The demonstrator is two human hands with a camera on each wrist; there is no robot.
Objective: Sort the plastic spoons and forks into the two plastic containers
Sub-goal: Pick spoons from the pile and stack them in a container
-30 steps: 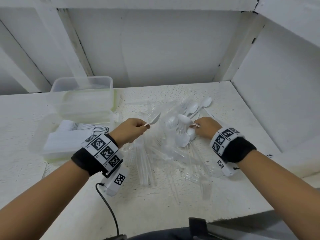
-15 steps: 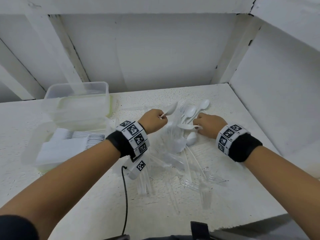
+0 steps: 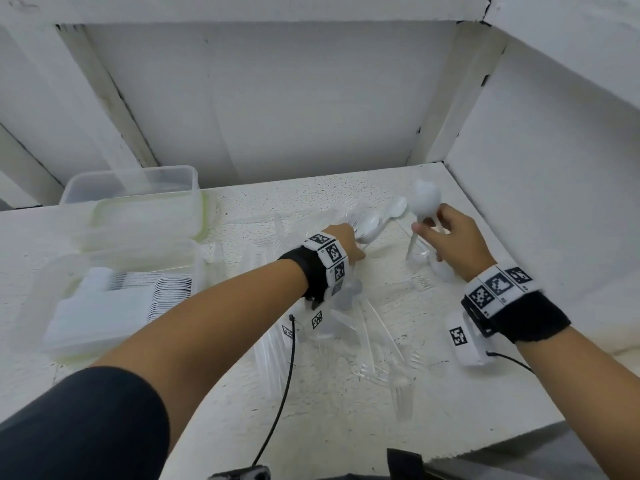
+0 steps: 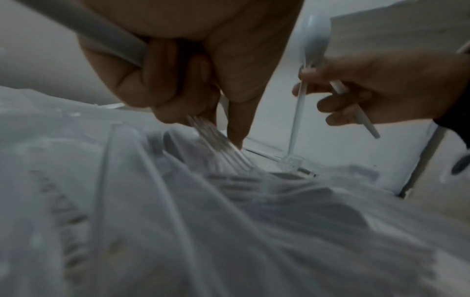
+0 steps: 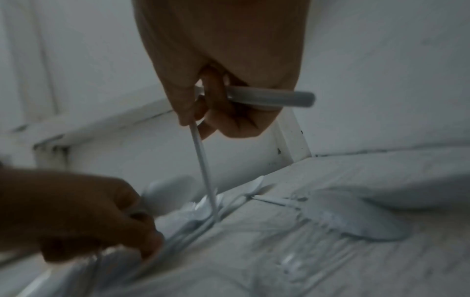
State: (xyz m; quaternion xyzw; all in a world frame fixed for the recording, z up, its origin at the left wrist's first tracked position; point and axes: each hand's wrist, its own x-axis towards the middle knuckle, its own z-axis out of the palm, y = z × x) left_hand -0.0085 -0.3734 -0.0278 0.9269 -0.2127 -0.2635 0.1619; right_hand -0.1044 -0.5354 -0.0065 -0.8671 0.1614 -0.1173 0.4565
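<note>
A heap of clear plastic forks (image 3: 349,327) and white spoons (image 3: 370,224) lies on the white table (image 3: 346,427). My left hand (image 3: 349,239) is low over the heap by those spoons. It grips a white spoon handle (image 4: 101,38) in curled fingers, and its index finger touches a clear fork (image 4: 218,140). My right hand (image 3: 433,233) is raised at the right and holds a few white spoons (image 3: 424,200) with their bowls up. One handle (image 5: 203,170) hangs down to the heap and another (image 5: 279,98) sticks out sideways.
Two clear plastic containers stand at the left: the far one (image 3: 131,202) has a green-edged rim, and the near one (image 3: 45,306) holds stacked white cutlery. White walls close in behind and on the right (image 3: 536,202). Wrist cables (image 3: 277,410) trail over the table's front.
My left hand has pushed forward and right into the heap with its spoon. My right hand has lifted up and to the right, raising its white spoons off the heap.
</note>
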